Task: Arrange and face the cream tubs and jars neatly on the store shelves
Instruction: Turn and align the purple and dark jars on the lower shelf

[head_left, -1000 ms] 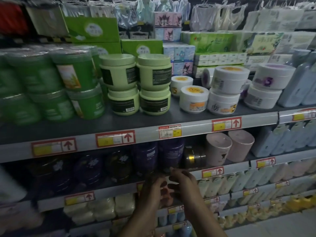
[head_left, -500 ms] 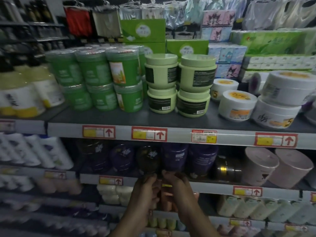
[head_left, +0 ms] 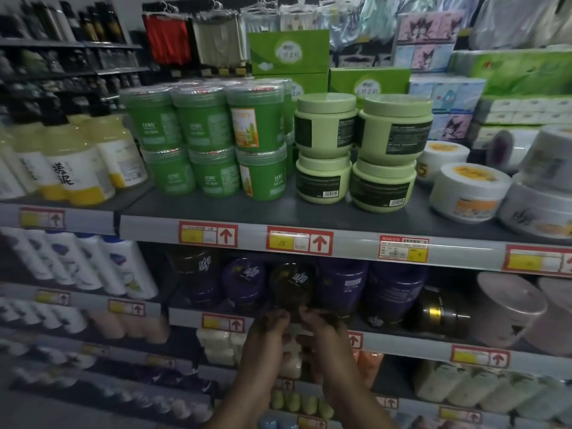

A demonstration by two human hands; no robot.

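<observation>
Both of my hands are at the front rail of the second shelf (head_left: 402,337), close together with fingers curled. My left hand (head_left: 268,334) and my right hand (head_left: 323,334) sit just below a dark brown jar (head_left: 291,286). What the fingertips pinch is hidden. Purple jars (head_left: 342,286) stand to either side of the dark jar, and a black jar with a gold band (head_left: 439,308) lies to the right. On the top shelf stand stacked green tubs (head_left: 201,137), pale green tubs (head_left: 325,125) and white tubs (head_left: 467,190).
Yellow bottles (head_left: 71,162) fill the top shelf's left end and white bottles (head_left: 93,261) stand below them. Two pink jars (head_left: 507,311) lie on their sides at the right. Soap bars and small bottles sit on the lower shelves. Red price labels (head_left: 299,241) line the rails.
My view has swung left and closer to the shelves. Both hands have shifted left along the second shelf's rail, from under the purple jars to under the dark brown jar.
</observation>
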